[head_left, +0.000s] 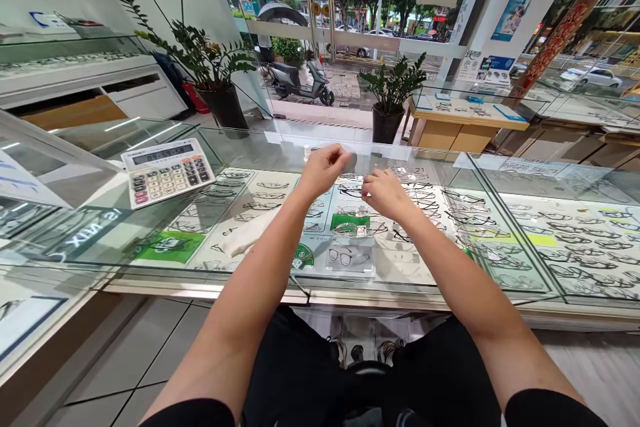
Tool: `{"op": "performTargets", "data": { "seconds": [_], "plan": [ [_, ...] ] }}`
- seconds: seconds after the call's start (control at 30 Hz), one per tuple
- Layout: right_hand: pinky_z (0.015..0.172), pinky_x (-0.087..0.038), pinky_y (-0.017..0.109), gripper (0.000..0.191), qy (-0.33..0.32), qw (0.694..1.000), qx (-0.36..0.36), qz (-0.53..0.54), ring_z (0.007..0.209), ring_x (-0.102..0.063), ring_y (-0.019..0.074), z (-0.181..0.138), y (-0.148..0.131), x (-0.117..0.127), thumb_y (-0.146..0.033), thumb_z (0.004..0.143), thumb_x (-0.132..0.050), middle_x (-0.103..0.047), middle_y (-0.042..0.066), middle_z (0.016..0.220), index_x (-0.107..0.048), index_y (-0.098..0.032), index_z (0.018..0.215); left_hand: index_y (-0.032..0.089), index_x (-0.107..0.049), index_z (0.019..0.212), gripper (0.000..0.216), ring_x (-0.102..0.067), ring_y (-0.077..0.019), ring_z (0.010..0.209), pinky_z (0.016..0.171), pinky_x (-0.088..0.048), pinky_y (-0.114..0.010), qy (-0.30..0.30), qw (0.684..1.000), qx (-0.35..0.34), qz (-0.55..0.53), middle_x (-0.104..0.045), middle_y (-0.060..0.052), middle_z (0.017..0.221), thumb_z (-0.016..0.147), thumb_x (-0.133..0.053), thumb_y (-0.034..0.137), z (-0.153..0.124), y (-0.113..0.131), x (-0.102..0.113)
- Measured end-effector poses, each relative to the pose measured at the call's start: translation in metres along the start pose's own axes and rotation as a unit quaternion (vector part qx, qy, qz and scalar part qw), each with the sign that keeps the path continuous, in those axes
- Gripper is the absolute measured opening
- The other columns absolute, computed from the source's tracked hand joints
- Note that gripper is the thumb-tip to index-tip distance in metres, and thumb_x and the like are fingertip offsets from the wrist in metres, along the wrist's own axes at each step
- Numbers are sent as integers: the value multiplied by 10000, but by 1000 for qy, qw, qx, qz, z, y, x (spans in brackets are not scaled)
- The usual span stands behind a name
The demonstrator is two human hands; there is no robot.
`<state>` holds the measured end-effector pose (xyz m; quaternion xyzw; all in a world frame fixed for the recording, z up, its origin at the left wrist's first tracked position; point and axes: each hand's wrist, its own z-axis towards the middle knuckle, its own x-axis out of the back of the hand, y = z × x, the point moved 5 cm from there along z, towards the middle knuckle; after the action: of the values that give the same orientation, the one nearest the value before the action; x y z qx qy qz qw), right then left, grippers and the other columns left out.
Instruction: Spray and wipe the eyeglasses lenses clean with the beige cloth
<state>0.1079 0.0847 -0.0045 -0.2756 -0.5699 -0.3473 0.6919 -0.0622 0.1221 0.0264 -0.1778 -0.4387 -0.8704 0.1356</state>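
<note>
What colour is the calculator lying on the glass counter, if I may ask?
The calculator is white; the head view shows it.

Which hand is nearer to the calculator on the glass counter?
Left. The left hand hovers to the right of the calculator; the right hand is farther right, beyond the left.

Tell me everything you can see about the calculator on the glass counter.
The calculator is a large desktop model with a pale, plastic-looking body, a long grey display strip across the top showing digits too small to read, and rows of dark keys with a few red ones at the lower left. It lies flat and slightly askew on the glass counter, above trays of eyeglass frames. Nothing touches it; the left hand is well off to its right.
</note>
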Motion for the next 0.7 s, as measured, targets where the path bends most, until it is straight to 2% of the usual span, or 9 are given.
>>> {"op": "performTargets", "data": {
  "seconds": [0.07, 0.13, 0.27, 0.37, 0.5, 0.63, 0.7],
  "plan": [
    [920, -351, 461, 224, -9, 1000, 3, 1, 1128, -621, 315, 2, -1, -6, -160, 1006, -618, -819, 128, 1120, -836, -169, 954, 200, -637, 770, 309, -484, -148, 649, 651, -344, -315, -66, 997, 5, 45, -619, 8, 687, 952, -667, 448, -3, 1, -8],
    [912, -348, 465, 233, -17, 1000, 4, 7, 1124, -620, 322, 3, -2, -12, -148, 1001, -612, -818, 144, 1119, -839, -156, 951, 202, -684, 799, 257, -542, -160, 690, 669, -363, -318, -103, 990, 7, 94, -685, -1, 742, 922, -685, 428, -6, 0, -13],
    [909, -354, 461, 185, -27, 999, -4, 42, 1112, -628, 329, 4, -2, -17, -129, 957, -661, -822, 141, 1079, -833, -159, 897, 207, -695, 784, 203, -593, -177, 733, 691, -380, -325, -147, 979, 18, 138, -719, -10, 781, 890, -668, 378, -8, -2, -18],
    [912, -376, 442, 111, -17, 996, -27, 84, 1078, -644, 311, 0, 2, -10, -209, 938, -725, -821, 105, 1070, -821, -198, 883, 210, -708, 788, 179, -611, -185, 756, 718, -398, -330, -165, 975, 6, 148, -740, -17, 827, 878, -652, 353, -9, -4, -21],
    [886, -439, 387, 127, 32, 984, -84, 153, 1041, -682, 255, -8, 15, 9, -286, 964, -673, -806, 52, 1104, -785, -233, 942, 215, -746, 855, 171, -630, -194, 782, 736, -415, -333, -180, 973, 6, 146, -769, -20, 895, 878, -656, 359, -10, -4, -22],
    [825, -467, 341, 80, 109, 938, -131, 302, 977, -710, 222, -12, 25, 20, -235, 893, -692, -805, 26, 1006, -771, -231, 881, 218, -782, 895, 203, -649, -205, 826, 736, -423, -332, -190, 975, 14, 110, -791, -26, 918, 892, -664, 384, -12, 2, -26],
    [814, -465, 347, 75, 135, 926, -138, 326, 930, -708, 224, -12, 27, 22, -232, 878, -701, -802, 27, 958, -769, -226, 845, 216, -793, 896, 205, -650, -206, 821, 729, -423, -331, -182, 979, 18, 92, -794, -31, 906, 887, -676, 384, -13, 6, -28]
  ]
}}
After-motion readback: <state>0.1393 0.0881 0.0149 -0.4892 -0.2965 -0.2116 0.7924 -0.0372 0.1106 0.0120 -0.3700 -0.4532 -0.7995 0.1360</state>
